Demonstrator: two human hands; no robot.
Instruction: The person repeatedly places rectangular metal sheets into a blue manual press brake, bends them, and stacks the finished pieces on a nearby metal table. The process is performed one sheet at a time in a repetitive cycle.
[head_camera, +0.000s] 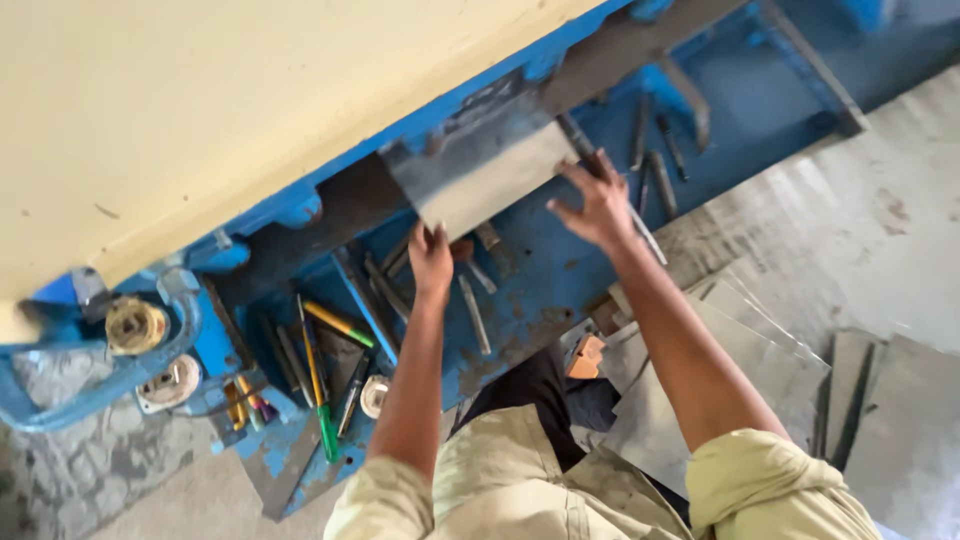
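A grey metal sheet (480, 170) lies on the blue bed (540, 280) of a large cream and blue machine (230, 100), its far edge under the machine's dark bar. My left hand (430, 258) grips the sheet's near left corner. My right hand (595, 205) rests with spread fingers at the sheet's right edge, pressing on it. Both forearms reach forward from khaki sleeves.
Loose tools lie on the blue bed: a yellow and green marker (318, 375), pens, metal rods (475, 315) and bolts. A stack of grey metal sheets (740, 360) lies on the concrete floor at my right. A blue pipe frame (110, 370) stands at left.
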